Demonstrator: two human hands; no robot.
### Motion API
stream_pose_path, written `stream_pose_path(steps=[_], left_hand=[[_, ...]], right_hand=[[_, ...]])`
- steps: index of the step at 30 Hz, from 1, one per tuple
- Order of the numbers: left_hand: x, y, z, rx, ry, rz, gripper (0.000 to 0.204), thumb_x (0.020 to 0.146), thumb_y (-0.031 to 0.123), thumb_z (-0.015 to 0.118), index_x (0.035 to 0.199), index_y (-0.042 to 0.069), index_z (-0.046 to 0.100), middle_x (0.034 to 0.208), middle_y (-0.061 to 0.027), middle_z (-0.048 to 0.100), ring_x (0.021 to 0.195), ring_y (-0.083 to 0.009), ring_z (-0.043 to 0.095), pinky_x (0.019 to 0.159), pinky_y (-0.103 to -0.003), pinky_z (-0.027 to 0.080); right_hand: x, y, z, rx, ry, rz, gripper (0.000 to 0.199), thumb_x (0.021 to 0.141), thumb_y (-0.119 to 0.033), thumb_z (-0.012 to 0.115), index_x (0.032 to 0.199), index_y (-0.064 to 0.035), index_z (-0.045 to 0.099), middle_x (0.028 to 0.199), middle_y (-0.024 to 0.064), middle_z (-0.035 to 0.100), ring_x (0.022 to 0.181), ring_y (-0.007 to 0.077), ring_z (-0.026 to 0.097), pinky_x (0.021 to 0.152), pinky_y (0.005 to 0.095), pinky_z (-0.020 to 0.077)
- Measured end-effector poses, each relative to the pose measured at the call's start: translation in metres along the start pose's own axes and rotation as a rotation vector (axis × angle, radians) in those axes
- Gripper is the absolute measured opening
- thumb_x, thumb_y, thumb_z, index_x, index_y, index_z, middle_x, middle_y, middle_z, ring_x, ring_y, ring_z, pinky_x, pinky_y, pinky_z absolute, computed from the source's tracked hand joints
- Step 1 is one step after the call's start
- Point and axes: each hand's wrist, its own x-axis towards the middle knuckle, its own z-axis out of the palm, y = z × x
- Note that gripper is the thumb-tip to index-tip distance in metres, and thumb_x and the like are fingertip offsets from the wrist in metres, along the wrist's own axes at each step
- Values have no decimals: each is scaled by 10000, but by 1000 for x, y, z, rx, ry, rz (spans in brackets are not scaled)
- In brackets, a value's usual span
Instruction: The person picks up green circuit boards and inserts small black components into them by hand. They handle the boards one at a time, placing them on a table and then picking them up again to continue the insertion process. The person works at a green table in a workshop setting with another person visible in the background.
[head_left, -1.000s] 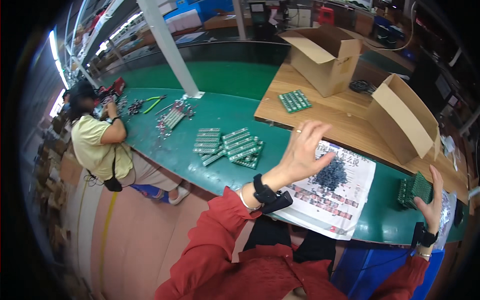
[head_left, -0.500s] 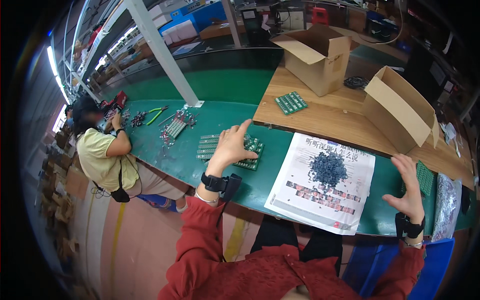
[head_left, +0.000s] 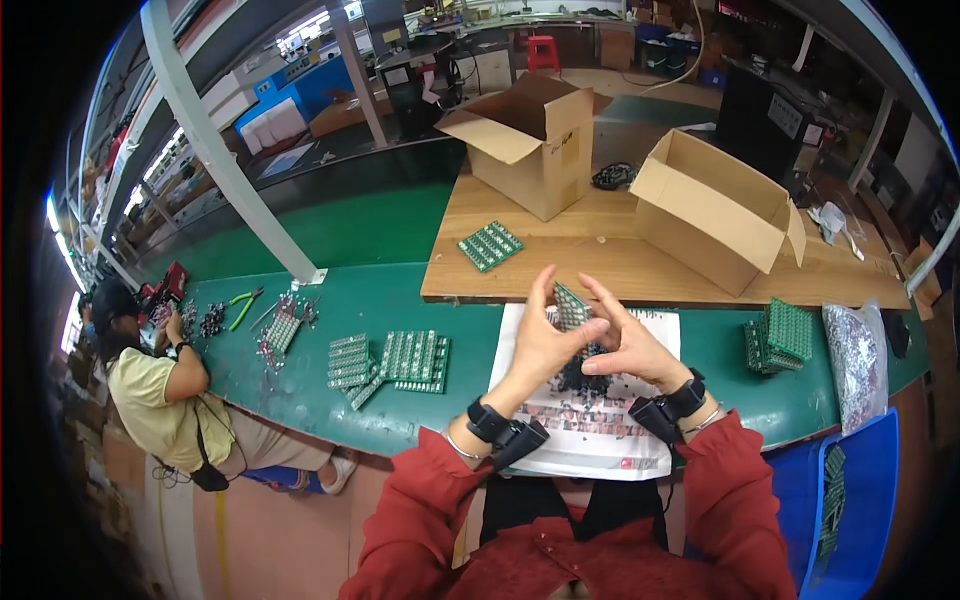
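Note:
A small green circuit board (head_left: 571,306) is tilted up over the newspaper (head_left: 515,438). My left hand (head_left: 548,345) is closed around it between thumb and fingers. Close beside the board is my right hand (head_left: 638,345), its thumb and fingers apart in a curve; whether a fingertip touches the board I cannot make out. Below both hands lies a pile of small dark parts (head_left: 590,382) on the paper, partly hidden by them. To the left, several green boards (head_left: 410,358) lie stacked and overlapping on the green bench.
More boards are stacked (head_left: 785,335) at the right, beside a clear plastic bag (head_left: 855,360). Two open cardboard boxes (head_left: 565,165) and a single board (head_left: 490,246) stand on the raised wooden top. A blue bin (head_left: 865,510) is at lower right; a co-worker (head_left: 150,380) sits at left.
My left hand has moved right from the stacked boards to above the newspaper, now with a board in it. My right hand has come in from the right to meet it. The view has shifted.

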Motion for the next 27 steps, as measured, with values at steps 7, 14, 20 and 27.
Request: stream_pose_path(steps=[7,14,20,27], left_hand=[[-12,1,15,-267,-18,33,673,867,279,638,1377,15,287,1268,-216,473,1166,-269,474,945,-341,411],[-5,-13,1,44,145,-5,280,979,242,441,1123,2,434,933,-99,588,837,-123,567,727,-272,462],[-2,-12,9,189,253,135,235,952,178,468,1082,-16,443,762,-158,561,705,-298,574,640,-385,447],[-2,-11,6,281,234,250,218,924,110,483,1103,-11,461,767,-167,554,713,-319,575,643,-399,446]], right_hand=[[-1,13,-13,57,133,55,910,663,8,734,1439,-65,263,1308,113,458,1137,175,486,958,297,409],[-1,15,-12,246,89,26,913,656,-200,733,1426,-32,273,1270,117,493,1146,192,498,987,299,386],[1,21,-11,78,60,83,949,643,-243,731,1434,-22,254,1321,112,448,1179,185,468,1011,301,356],[0,20,-7,94,41,58,940,656,-242,718,1440,-27,246,1345,100,412,1160,161,461,981,281,368]])
